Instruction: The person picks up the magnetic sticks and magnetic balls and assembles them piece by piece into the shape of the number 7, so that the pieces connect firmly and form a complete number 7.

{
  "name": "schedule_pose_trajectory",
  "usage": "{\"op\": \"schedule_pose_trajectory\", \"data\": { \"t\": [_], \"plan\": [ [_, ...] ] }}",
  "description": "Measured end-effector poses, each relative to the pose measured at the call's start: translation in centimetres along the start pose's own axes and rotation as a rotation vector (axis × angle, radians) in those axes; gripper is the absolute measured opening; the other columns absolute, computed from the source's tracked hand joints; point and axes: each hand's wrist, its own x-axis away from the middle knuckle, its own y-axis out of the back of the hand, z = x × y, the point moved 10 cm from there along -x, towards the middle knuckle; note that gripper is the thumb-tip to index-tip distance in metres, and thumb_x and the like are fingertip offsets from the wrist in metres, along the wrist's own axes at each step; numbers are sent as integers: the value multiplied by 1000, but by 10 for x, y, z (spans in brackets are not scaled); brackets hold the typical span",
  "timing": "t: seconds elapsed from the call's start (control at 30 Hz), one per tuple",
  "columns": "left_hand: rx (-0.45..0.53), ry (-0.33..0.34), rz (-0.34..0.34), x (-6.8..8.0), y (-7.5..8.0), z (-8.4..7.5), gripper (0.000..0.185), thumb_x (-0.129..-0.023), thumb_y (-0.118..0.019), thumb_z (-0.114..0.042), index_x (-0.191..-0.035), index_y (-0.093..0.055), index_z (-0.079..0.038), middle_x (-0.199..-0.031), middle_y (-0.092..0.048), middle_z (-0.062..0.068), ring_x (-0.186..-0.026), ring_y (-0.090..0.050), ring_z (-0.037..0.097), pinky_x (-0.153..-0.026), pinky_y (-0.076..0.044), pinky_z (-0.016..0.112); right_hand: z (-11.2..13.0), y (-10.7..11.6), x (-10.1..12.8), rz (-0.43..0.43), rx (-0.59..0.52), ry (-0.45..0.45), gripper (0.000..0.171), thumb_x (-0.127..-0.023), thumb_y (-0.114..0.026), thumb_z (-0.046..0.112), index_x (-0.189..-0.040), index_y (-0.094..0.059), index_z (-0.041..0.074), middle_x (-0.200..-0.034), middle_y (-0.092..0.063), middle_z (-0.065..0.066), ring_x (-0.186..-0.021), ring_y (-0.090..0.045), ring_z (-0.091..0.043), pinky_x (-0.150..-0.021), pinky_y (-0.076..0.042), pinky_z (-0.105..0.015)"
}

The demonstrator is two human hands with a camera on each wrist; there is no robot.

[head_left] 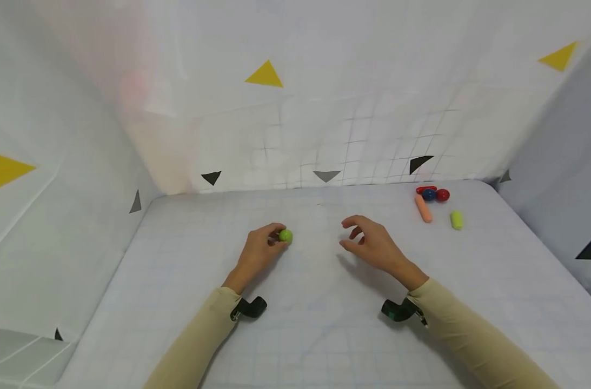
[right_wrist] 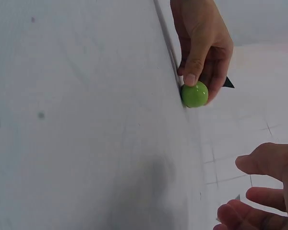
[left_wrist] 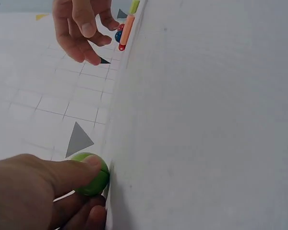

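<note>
A small green ball (head_left: 285, 235) (left_wrist: 92, 176) (right_wrist: 195, 94) sits on the white table, pinched between the thumb and fingers of my left hand (head_left: 263, 244) (right_wrist: 201, 52). My right hand (head_left: 368, 243) (left_wrist: 82, 29) hovers just above the table to the right of the ball, fingers loosely curled and holding nothing. A gap of about a hand's width separates the two hands.
At the back right of the table (head_left: 324, 324) lie an orange rod (head_left: 424, 208), a red capsule (head_left: 425, 189), a blue ball (head_left: 429, 195), a red ball (head_left: 443, 195) and a green cylinder (head_left: 456, 220). White cloth walls with triangles enclose the table on three sides.
</note>
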Motion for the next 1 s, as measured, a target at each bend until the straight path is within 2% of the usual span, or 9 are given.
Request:
{"op": "schedule_pose_trajectory", "data": {
  "t": [0.13,0.27,0.43,0.6,0.87,1.0],
  "plan": [
    [25,11,-44,3,7,10,41,-79,-76,-12,-117,-62,-9,-100,-65,-1,-87,-60,12,-73,-49,28,1,7,-3,-31,12,42,39,-84,-71,24,-117,-55,11,-111,-60,-7,-87,-59,-18,-68,-51,-37],
    [53,10,-75,5,12,18,39,-79,-76,-13,-116,-64,-10,-98,-65,-2,-87,-60,11,-73,-49,28,-2,15,-4,-53,31,41,38,-83,-72,23,-116,-56,11,-109,-60,-4,-87,-59,-18,-68,-51,-37],
    [77,-13,-58,4,10,18,39,-80,-76,-15,-116,-64,-10,-99,-66,-2,-88,-61,12,-73,-49,28,-14,26,-4,-63,55,11,38,-83,-72,23,-116,-57,12,-109,-60,-2,-87,-60,-20,-68,-52,-36],
    [82,-1,-63,4,10,20,38,-80,-76,-16,-116,-65,-14,-98,-66,-3,-86,-61,11,-73,-49,28,-28,41,-5,-100,75,-10,38,-83,-72,22,-116,-57,11,-109,-61,-2,-88,-60,-19,-70,-52,-38],
    [81,38,-68,12,14,24,37,-80,-75,-14,-116,-65,-14,-97,-66,-2,-85,-60,11,-74,-49,30,-45,62,-6,-138,91,-56,38,-83,-73,17,-116,-57,7,-110,-61,-8,-89,-60,-21,-72,-51,-41],
    [74,26,-78,11,16,25,37,-80,-75,-15,-116,-65,-14,-97,-65,-3,-85,-60,11,-74,-49,30,-56,73,-8,-158,127,-74,36,-84,-71,17,-115,-58,7,-110,-62,-9,-89,-60,-21,-73,-51,-43]
  ]
}}
